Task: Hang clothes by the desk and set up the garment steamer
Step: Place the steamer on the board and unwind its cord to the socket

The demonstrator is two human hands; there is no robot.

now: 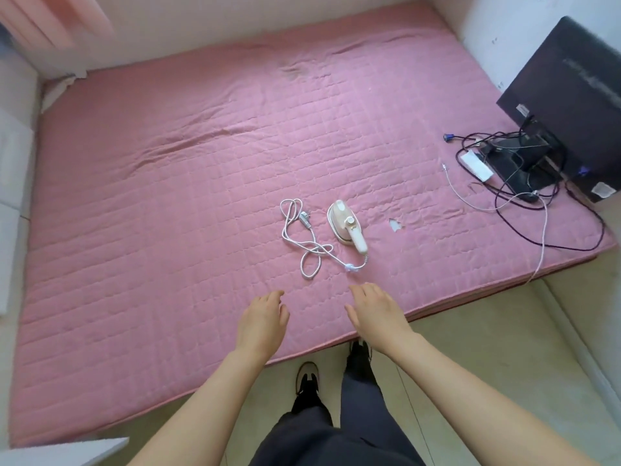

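Pink quilted bedding covers the mattress [168, 196] that fills most of the frame, wrinkled toward the upper middle and with a small torn patch [395, 225] right of centre. At the right edge a dark monitor [571, 95] lies on the mattress corner, with a white adapter [477, 166] and a tangle of black and white cables [524, 196] spread below it; one black loop trails toward the lower right edge of the bed. Pale curtain folds [50, 21] hang in the upper left of the frame, and a beige floor [487, 331] runs along the bottom and lower right, where dark trouser legs and black shoes [306, 378] stand at the mattress edge.

The steamer [346, 223] lies on the bedding just right of centre, cream and white, its handle pointing toward the lower right. Its white cord [302, 237] curls in loose loops to the left, the plug [305, 219] lying near the top of the loops, apart from the steamer body.

Both hands reach out over the near part of the mattress, below the steamer, palms down. The left hand [262, 321] is open with fingers loosely curled, holding nothing, below the cord loops. The right hand [379, 314] is open with fingers spread, also holding nothing, closest to the steamer handle and cord end but not touching them. Nothing lies between the hands and the steamer
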